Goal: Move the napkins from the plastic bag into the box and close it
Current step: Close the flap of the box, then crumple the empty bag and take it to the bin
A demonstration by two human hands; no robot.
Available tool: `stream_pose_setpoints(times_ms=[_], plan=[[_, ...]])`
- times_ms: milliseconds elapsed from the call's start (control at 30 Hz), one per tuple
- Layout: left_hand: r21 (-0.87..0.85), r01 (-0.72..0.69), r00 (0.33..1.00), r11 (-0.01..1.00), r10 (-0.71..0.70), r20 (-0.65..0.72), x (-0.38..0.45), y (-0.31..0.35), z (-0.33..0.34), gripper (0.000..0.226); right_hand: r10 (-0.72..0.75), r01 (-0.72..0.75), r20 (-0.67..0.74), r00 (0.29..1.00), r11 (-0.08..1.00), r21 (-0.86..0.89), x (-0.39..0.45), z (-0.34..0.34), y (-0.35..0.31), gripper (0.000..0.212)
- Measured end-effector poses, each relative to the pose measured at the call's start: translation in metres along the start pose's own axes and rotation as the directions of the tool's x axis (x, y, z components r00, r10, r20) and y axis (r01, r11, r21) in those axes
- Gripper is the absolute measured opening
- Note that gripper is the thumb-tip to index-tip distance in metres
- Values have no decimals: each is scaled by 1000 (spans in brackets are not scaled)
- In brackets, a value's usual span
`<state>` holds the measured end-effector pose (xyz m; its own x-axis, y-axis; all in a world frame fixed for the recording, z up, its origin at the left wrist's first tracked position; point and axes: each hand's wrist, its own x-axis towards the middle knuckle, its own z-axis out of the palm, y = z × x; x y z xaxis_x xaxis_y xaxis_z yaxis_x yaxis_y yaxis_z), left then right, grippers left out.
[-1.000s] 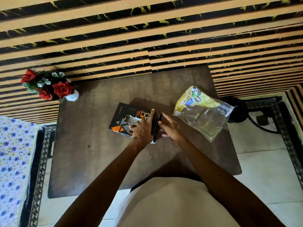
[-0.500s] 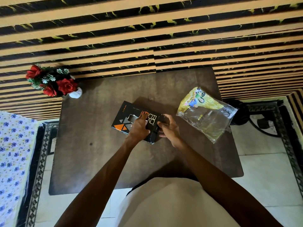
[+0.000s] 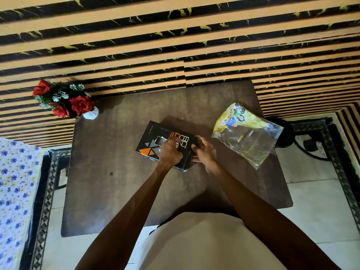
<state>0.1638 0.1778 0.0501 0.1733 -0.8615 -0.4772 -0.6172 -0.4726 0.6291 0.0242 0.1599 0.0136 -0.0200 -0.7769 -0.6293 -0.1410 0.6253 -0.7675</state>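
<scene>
My left hand [image 3: 169, 152] pins the box [image 3: 155, 141] while my right hand [image 3: 204, 152] pinches its end flap, seemingly tucking it shut next.

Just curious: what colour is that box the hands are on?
Black box, with orange and grey triangles and orange lettering; the head view shows it.

Both bare forearms reach up toward twelve o'clock and converge at the middle. The left hand [image 3: 169, 152] lies palm down with fingers curled, pressing flat. The right hand [image 3: 204, 152], just at its three o'clock, pinches with bent fingertips.
</scene>
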Motion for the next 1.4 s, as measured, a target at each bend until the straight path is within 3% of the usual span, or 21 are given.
stream_pose_setpoints(times_ms=[133, 200, 267, 333, 367, 433, 567, 667, 733, 867, 933, 1067, 1267, 1400], plan=[[-22, -22, 1000, 1000, 23, 8, 4, -9, -9, 49, 102, -102, -29, 994, 995, 0, -2, 13, -9, 44], [-57, -21, 994, 998, 14, -111, 6, -16, -22, 43, 94, -95, -28, 995, 993, -64, -2, 20, -9, 45], [-3, 24, 948, 1000, -24, -318, 10, -29, -37, 43, 61, -63, -19, 998, 990, -128, -4, 23, -5, 37], [89, 85, 920, 992, -45, -388, 13, -46, -50, 54, 49, -51, -18, 999, 985, -165, -7, 25, 0, 35], [55, 88, 939, 995, -64, -337, 16, -56, -56, 58, 49, -51, -19, 999, 984, -172, -9, 26, 1, 36], [-216, 73, 980, 974, -110, -165, 18, -73, -61, 54, 76, -77, -12, 997, 989, -130, -17, 30, -1, 38], [-489, 50, 982, 871, -131, -134, 8, -90, -66, 44, 84, -92, 149, 985, 994, 52, -25, 31, -3, 59], [-597, 57, 991, 800, -120, -66, 2, -104, -70, 55, 48, -59, 146, 988, 996, 71, -18, 28, -2, 63], [-670, 64, 998, 740, -60, 29, -3, -115, -72, 75, -12, 4, 99, 995, 997, 76, -14, 29, 0, 65], [-557, 2, 986, 831, 91, 138, 3, -112, -71, 99, -64, 72, 70, 995, 989, -130, 0, 32, -8, 77], [-535, -52, 994, 843, 96, 56, 20, -105, -75, 94, -69, 87, 97, 993, 976, -198, 14, 35, -21, 85], [-491, -77, 997, 868, 67, -37, 56, -87, -92, 84, 4, 27, 180, 984, 985, -173, 37, 47, -55, 92], [-459, -128, 986, 879, 65, -150, 115, -69, -119, 74, -74, 101, 123, 990, 969, -226, 127, 61, -67, 89], [-434, -113, 976, 894, 17, -219, 138, -56, -126, 74, -114, 140, 119, 986, 960, -242, 133, 68, -101, 85]])
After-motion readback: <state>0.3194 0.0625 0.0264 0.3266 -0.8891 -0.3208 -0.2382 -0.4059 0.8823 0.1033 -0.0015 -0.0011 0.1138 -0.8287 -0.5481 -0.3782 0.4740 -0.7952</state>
